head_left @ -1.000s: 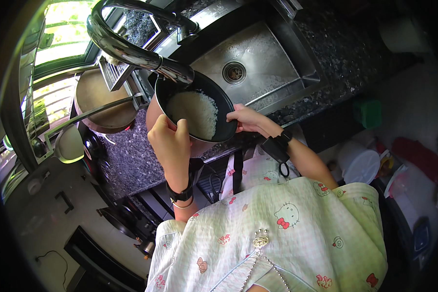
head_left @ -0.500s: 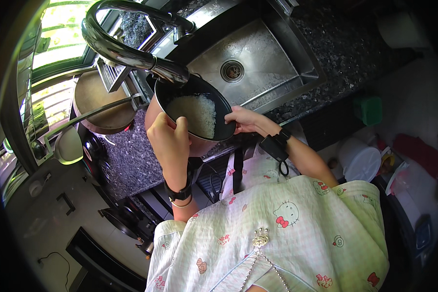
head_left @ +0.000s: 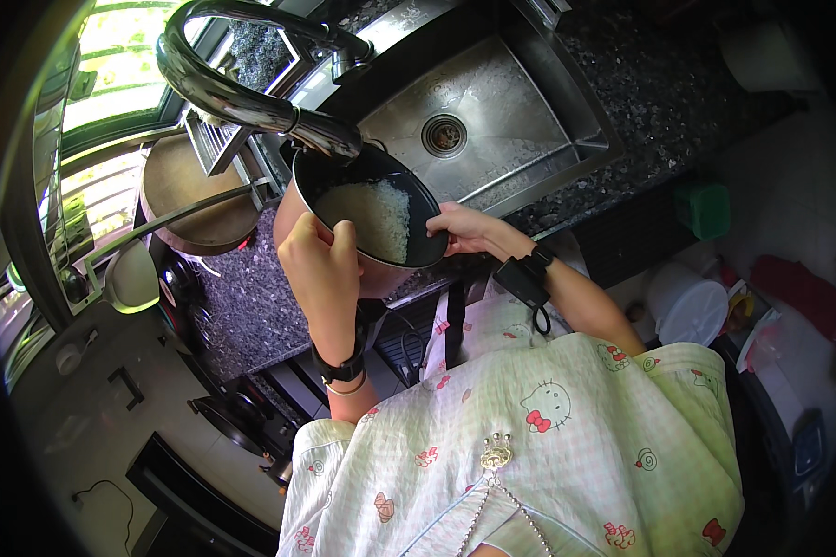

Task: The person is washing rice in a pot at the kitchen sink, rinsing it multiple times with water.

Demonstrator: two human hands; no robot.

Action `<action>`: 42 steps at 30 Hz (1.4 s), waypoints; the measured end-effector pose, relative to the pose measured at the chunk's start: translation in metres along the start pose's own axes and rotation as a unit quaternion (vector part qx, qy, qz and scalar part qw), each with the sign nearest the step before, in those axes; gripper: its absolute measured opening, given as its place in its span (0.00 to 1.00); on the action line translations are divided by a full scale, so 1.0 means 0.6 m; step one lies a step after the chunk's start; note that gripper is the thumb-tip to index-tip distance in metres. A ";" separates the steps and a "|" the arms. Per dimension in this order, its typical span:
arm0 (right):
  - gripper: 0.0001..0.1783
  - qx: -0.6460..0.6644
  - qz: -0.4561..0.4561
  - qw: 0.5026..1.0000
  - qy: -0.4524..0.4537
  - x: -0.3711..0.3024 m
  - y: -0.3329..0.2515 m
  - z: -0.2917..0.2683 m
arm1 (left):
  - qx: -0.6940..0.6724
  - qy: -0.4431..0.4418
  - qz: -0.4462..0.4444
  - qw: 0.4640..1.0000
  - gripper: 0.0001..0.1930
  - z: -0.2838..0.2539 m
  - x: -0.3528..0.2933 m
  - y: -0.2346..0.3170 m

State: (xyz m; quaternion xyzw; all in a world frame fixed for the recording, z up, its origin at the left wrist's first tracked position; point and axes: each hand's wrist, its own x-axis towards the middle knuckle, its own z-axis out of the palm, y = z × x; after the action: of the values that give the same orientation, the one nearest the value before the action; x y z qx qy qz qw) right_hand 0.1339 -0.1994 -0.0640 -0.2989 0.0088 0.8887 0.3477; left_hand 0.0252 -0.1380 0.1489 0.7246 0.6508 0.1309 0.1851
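Both my hands hold a dark-lined, copper-coloured pot (head_left: 424, 200) under the tap, at the left end of the sink. White rice (head_left: 372, 215) lies in it, heaped toward the near side, and the pot looks tilted. My left hand (head_left: 320, 260) grips the near left rim, fingers closed over the edge. On the right rim, my right hand (head_left: 459, 228) pinches the wall between thumb and fingers. The curved chrome tap (head_left: 316, 130) hangs over the far rim; I cannot make out any water running from it.
A steel sink (head_left: 511, 102) with a round drain (head_left: 444, 136) lies beyond the pot. Speckled dark countertop (head_left: 251, 297) runs around it. At the left, a large round pan (head_left: 200, 195) leans by the window. A white bucket (head_left: 692, 306) and a green container (head_left: 703, 210) stand at the right.
The pot and both hands have shifted very slightly to the left. The grip on the rim is the same.
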 end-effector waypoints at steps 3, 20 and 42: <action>0.04 0.006 0.004 1.000 -0.006 0.006 0.003 -0.002 | -0.009 0.000 -0.005 1.000 0.10 -0.002 0.000 0.003; 0.04 0.011 -0.002 1.000 -0.017 0.014 0.005 -0.007 | 0.004 -0.004 0.000 1.000 0.10 -0.002 0.003 0.007; 0.04 0.028 -0.005 1.000 -0.002 0.017 0.007 0.004 | 0.021 -0.006 0.007 1.000 0.10 -0.002 0.006 0.005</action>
State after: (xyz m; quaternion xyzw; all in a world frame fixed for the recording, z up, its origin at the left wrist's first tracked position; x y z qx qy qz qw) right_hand 0.1243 -0.1961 -0.0684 -0.2869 0.0314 0.8872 0.3601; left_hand 0.0277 -0.1345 0.1507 0.7339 0.6469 0.1145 0.1724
